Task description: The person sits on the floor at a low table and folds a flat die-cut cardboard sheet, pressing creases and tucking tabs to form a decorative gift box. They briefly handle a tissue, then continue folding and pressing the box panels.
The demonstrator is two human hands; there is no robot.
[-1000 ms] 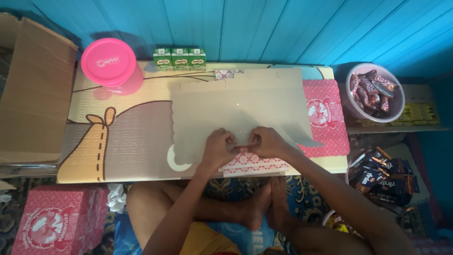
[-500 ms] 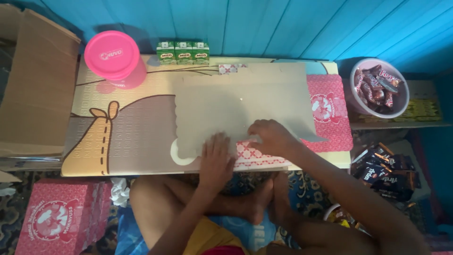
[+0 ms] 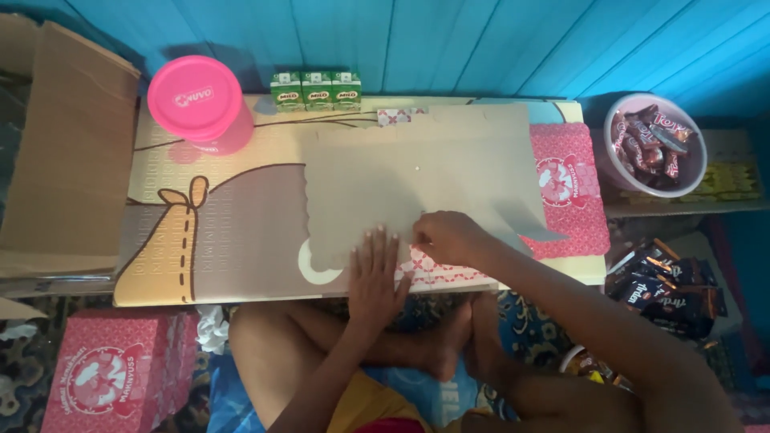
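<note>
A flat sheet of grey-brown cardboard (image 3: 417, 172), an unfolded box blank with a scalloped left edge, lies on a low table (image 3: 216, 240) with a cartoon print. My left hand (image 3: 375, 277) rests flat, fingers spread, on the sheet's near edge. My right hand (image 3: 449, 236) sits just to its right, fingers curled and pinching the near edge of the cardboard, where a pink patterned flap (image 3: 437, 269) shows underneath.
A pink lidded tub (image 3: 196, 100) and three small green drink cartons (image 3: 315, 90) stand at the table's back. A bowl of wrapped snacks (image 3: 654, 144) sits right, more snack packets (image 3: 666, 285) below it. Brown cardboard (image 3: 64, 152) lies left, a pink box (image 3: 112, 373) on the floor.
My hands have drawn apart: the left slid down to lie flat on the near edge, the right stayed pinching the edge. The view shifted slightly.
</note>
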